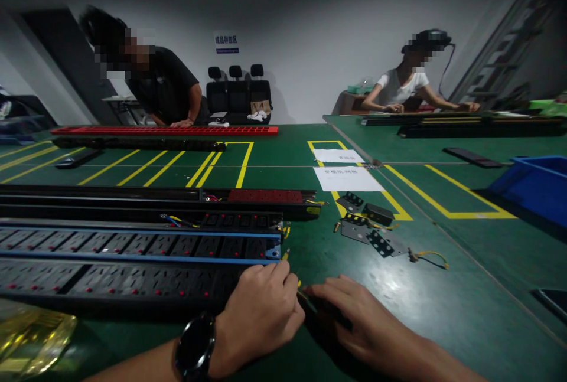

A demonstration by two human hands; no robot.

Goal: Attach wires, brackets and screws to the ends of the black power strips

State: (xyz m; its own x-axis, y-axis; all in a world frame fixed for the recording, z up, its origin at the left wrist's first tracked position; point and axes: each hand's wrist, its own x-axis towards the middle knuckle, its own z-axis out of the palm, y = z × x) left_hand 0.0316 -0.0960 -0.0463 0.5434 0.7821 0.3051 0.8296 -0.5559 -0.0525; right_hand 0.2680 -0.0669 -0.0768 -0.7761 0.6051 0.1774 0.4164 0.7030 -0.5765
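strip (144, 280) crosswise, end toward hands (264, 314)

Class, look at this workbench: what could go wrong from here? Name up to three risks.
Yellow wire ends poking out beside the socket strips might snag or get pinched near the left hand. The loose plates beyond the right hand could be knocked or mixed up. The wristwatch might scrape the nearest strip.

Free room runs between the power strips (133, 244) and brackets (354, 229) (scattered obstacles).
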